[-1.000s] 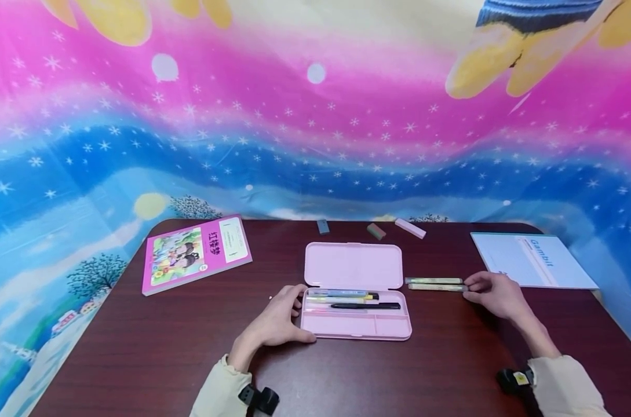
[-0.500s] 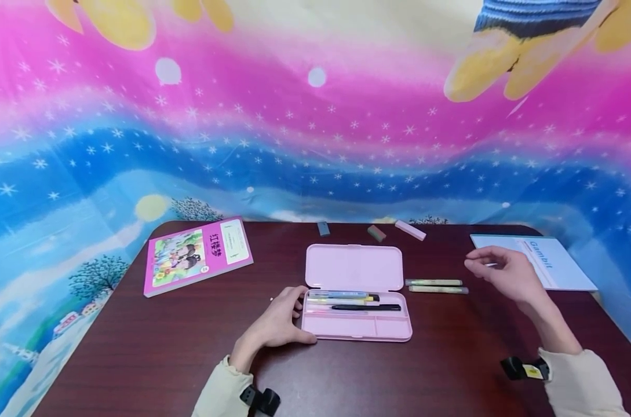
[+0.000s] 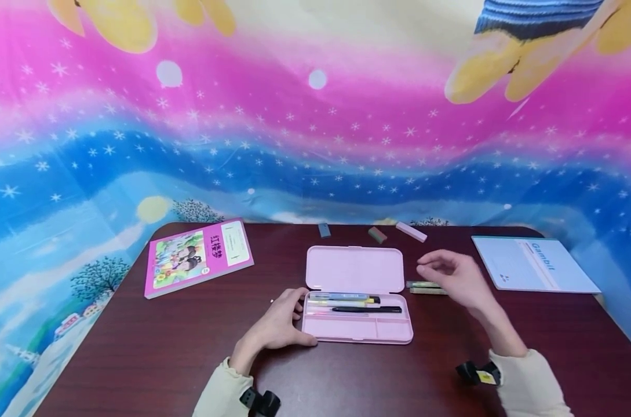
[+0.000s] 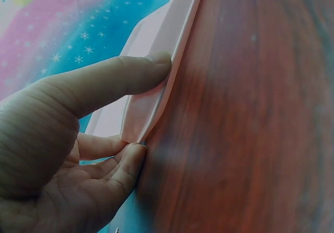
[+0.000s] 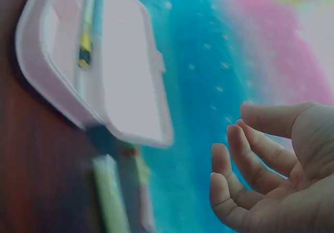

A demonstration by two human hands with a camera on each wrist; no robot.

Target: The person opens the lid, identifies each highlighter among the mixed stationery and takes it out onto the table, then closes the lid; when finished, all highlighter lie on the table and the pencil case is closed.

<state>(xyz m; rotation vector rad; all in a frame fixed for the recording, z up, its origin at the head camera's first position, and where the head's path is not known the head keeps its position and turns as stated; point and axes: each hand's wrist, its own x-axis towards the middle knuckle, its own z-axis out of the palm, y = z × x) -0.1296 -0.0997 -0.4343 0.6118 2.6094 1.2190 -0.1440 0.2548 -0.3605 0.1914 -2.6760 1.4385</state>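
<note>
A pink pencil case lies on the table with its lid folded back. Inside it are a black pen, a blue pen and other slim pens. My left hand grips the case's left end; in the left wrist view the thumb presses its front wall and the fingers are at its corner. My right hand hovers over two yellow-green pens beside the case, hiding their right ends. Its fingers are loosely curved and hold nothing in the right wrist view.
Three erasers lie along the back edge: a blue-grey eraser, a brown-green eraser and a long pink eraser. A pink book is at the left, and a light blue notebook at the right. A printed cloth hangs behind the table.
My right hand has let go of the pens' right end, risen, and moved left over them towards the case. The left hand has stayed on the case.
</note>
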